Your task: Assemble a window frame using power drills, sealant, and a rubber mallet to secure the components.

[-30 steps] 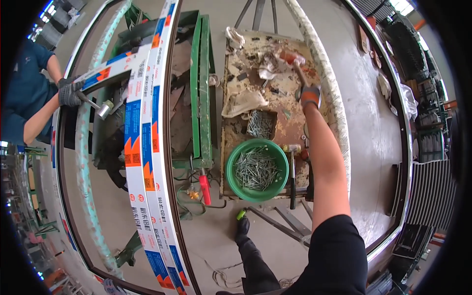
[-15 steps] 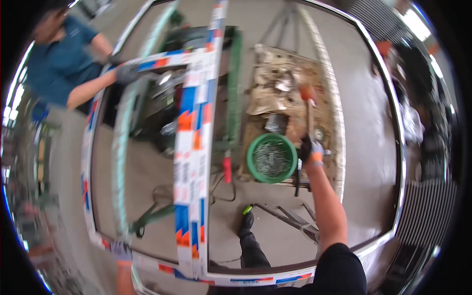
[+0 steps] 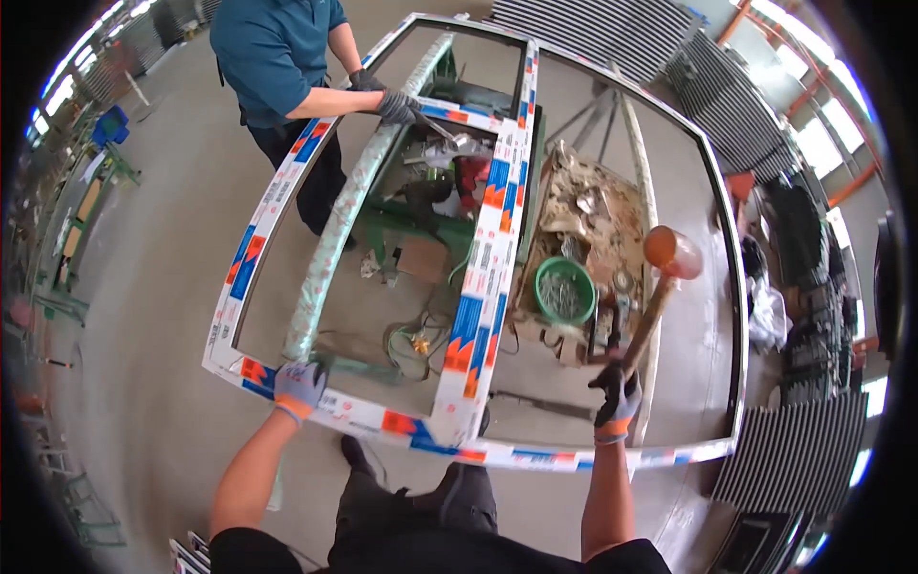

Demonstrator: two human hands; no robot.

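My right hand [image 3: 617,394], in a dark-palmed glove with an orange cuff, is closed round the wooden handle of a mallet [image 3: 672,253]. Its orange-brown head is held up, over the right half of a large window frame [image 3: 382,417]. White film with blue and orange patches covers the frame's bars. My left hand [image 3: 300,385], in a grey glove, grips the near bar toward the left corner; its fingertips are partly hidden. Right beside that hand ends a pale green wrapped support rail [image 3: 337,230] beneath the frame.
Across the frame, a co-worker [image 3: 287,57] in a blue shirt holds a tool [image 3: 449,134] in gloved hands. Below the frame, a cardboard-topped stand [image 3: 612,206] bears a green bowl [image 3: 545,304] of screws. Cables [image 3: 417,344] lie on the floor. Stacked profiles [image 3: 784,459] stand at right.
My view has shifted. My right hand has drawn back nearer to me with the mallet, from over the cardboard-topped stand. My left hand remains at the near bar.
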